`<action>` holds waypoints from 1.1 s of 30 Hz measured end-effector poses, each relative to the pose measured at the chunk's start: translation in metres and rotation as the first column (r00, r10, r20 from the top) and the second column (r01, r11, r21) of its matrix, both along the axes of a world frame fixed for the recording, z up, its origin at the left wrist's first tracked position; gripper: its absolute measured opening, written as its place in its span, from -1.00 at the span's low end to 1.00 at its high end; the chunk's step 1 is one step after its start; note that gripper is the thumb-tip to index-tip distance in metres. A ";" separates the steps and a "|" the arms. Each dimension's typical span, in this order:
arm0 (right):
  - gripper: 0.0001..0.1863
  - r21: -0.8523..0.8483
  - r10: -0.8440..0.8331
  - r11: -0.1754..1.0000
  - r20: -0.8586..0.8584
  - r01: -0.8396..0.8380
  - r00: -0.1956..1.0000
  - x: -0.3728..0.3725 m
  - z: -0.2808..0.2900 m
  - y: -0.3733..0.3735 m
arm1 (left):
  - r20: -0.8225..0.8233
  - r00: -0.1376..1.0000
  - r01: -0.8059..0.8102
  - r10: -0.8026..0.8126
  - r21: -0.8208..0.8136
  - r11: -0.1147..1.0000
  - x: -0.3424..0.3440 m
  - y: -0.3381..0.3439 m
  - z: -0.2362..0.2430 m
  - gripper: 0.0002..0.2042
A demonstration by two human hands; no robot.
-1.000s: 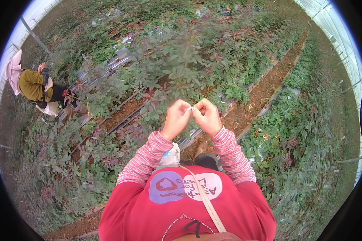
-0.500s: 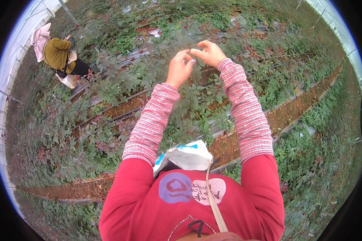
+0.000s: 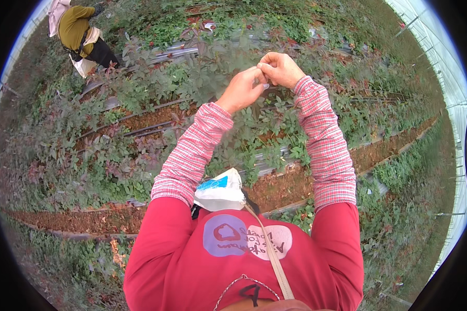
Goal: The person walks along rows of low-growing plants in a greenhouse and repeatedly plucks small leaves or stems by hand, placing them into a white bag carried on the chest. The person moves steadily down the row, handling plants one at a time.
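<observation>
Both arms reach forward over leafy plants, in checked red-and-white sleeve covers. My left hand (image 3: 242, 89) has its fingers closed at the tips, and a pale cover or small band shows on one digit. My right hand (image 3: 282, 69) is pinched, with its fingertips touching those of the left. Whatever lies between the fingertips is too small or hidden to name. Just beneath and beyond the hands stand green shoots (image 3: 218, 70). At my waist hangs a white bag (image 3: 220, 193) with a blue patch, next to a beige strap (image 3: 270, 241) crossing my red top.
Rows of green and reddish plants (image 3: 140, 173) fill the ground, with dark plastic film strips between. A brown soil path (image 3: 280, 186) runs in front of me. Another person (image 3: 78, 31) bends over plants at far left. Pale greenhouse walls (image 3: 454, 129) curve along the sides.
My hands have come together more closely and sit slightly farther right. The whole view has shifted, with the other person now higher up. The white bag's top looks more folded over.
</observation>
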State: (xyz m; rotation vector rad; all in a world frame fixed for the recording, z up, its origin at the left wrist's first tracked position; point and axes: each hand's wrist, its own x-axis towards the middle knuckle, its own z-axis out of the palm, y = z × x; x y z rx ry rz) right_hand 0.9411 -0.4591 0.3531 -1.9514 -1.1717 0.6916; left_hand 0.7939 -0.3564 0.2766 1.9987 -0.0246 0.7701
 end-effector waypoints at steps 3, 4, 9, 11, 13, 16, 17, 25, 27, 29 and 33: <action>-0.83 0.000 0.076 0.997 -0.018 -0.076 0.997 0.005 -0.003 -0.001 | 0.024 0.999 0.041 -0.041 -0.007 0.999 0.001 -0.001 0.000 -0.94; -0.85 -0.006 0.062 0.998 -0.021 -0.062 0.998 0.004 -0.003 0.000 | 0.061 0.997 0.039 -0.038 -0.019 0.999 0.003 0.000 -0.005 -0.94; -0.89 0.383 -0.199 0.924 0.492 -0.006 0.848 -0.015 -0.019 0.006 | -0.063 0.998 0.001 -0.008 -0.120 0.993 0.003 0.005 -0.001 -0.92; -0.87 0.579 -0.396 0.809 0.413 0.099 0.820 -0.020 -0.017 0.007 | -0.123 0.992 0.004 -0.021 -0.139 0.990 0.004 0.008 0.001 -0.91; -0.70 0.502 -0.294 0.799 -0.155 0.331 0.943 -0.009 -0.011 -0.002 | -0.006 0.999 -0.055 0.054 -0.127 0.990 0.005 0.012 -0.002 -0.90; -0.66 0.471 -0.418 0.825 0.141 0.311 0.898 -0.015 -0.016 -0.033 | 0.147 0.940 -0.295 0.309 -0.113 0.949 -0.004 0.006 0.000 -0.93; -0.65 0.442 -0.404 0.850 0.199 0.287 0.893 -0.022 -0.020 -0.045 | 0.158 0.917 -0.345 0.366 -0.150 0.927 -0.009 0.005 -0.004 -0.94; -0.79 0.447 -0.131 0.778 -0.572 0.441 0.810 -0.104 -0.059 -0.047 | 0.180 0.905 -0.374 0.384 -0.091 0.923 -0.032 -0.036 -0.003 -0.91; -0.80 0.419 -0.184 0.763 -0.590 0.492 0.786 -0.105 -0.069 -0.046 | 0.179 0.905 -0.389 0.386 -0.017 0.921 -0.032 -0.040 -0.002 -0.89; -0.80 0.448 -0.181 0.734 -0.596 0.510 0.783 -0.108 -0.076 -0.044 | 0.171 0.909 -0.388 0.380 0.014 0.921 -0.031 -0.038 -0.007 -0.89; -0.80 0.455 -0.089 0.767 -0.624 0.453 0.776 -0.113 -0.083 -0.043 | 0.127 0.923 -0.370 0.364 0.026 0.929 -0.031 -0.042 -0.011 -0.89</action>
